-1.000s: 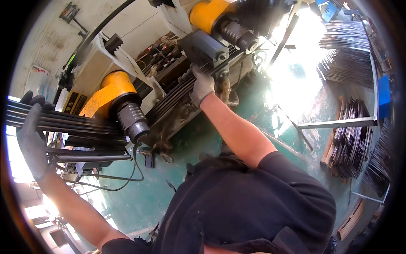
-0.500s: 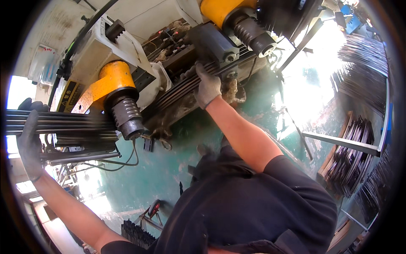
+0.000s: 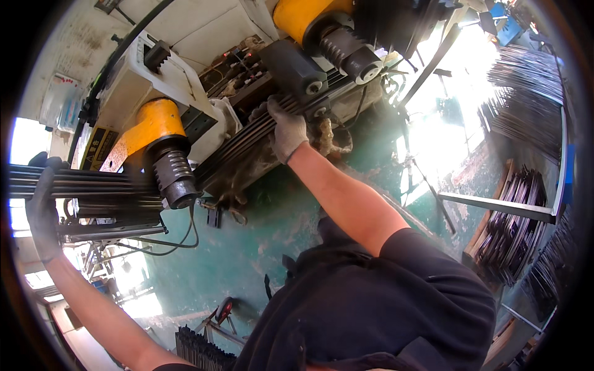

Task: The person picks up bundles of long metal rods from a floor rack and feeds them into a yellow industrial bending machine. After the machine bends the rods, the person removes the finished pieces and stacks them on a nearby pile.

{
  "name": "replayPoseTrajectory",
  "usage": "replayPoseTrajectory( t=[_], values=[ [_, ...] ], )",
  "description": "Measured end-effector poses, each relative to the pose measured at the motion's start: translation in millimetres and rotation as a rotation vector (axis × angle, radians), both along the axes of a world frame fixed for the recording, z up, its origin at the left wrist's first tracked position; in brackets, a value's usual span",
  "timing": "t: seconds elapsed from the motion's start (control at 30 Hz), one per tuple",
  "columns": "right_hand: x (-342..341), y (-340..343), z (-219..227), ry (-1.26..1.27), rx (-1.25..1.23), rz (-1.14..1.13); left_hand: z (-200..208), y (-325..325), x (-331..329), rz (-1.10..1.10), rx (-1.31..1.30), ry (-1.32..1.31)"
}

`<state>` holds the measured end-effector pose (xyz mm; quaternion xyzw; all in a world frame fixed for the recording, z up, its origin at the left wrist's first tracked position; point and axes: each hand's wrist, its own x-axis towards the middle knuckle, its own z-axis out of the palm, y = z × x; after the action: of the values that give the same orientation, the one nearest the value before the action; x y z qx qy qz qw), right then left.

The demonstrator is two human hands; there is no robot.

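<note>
A bundle of long dark metal rods (image 3: 102, 184) runs across the left side of a machine. My left hand (image 3: 43, 216), in a grey glove, is wrapped round the bundle near the picture's left rim. More of the rods' length (image 3: 229, 151) shows in the middle, slanting up to the right along the machine bed. There my right hand (image 3: 286, 131), also gloved, has its fingers closed over the rods, thumb on the near side. Between my hands a yellow arm (image 3: 162, 120) with a black ribbed cylinder (image 3: 174, 178) hides part of the bundle.
A second ribbed cylinder (image 3: 349, 52) on a yellow housing and a dark block (image 3: 294, 69) stand beyond my right hand. Cables (image 3: 179, 246) hang below the machine. At right are racks with stacked thin rods (image 3: 526, 105) and bent dark rods (image 3: 513, 226). A small wheeled frame (image 3: 224, 312) stands on the green floor.
The view has shifted, so the machine sits slightly farther left and lower. My right hand appears farther left too. Both hands keep their hold on the rods.
</note>
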<state>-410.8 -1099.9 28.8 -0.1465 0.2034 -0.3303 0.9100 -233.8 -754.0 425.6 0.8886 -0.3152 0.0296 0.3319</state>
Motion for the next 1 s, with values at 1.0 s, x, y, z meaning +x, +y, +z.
replayPoseTrajectory(
  t=[1.0],
  values=[
    [-718,-102,-26,1.068,-0.454,-0.763,-404,-21,-474,0.07,-0.934,1.152]
  ],
)
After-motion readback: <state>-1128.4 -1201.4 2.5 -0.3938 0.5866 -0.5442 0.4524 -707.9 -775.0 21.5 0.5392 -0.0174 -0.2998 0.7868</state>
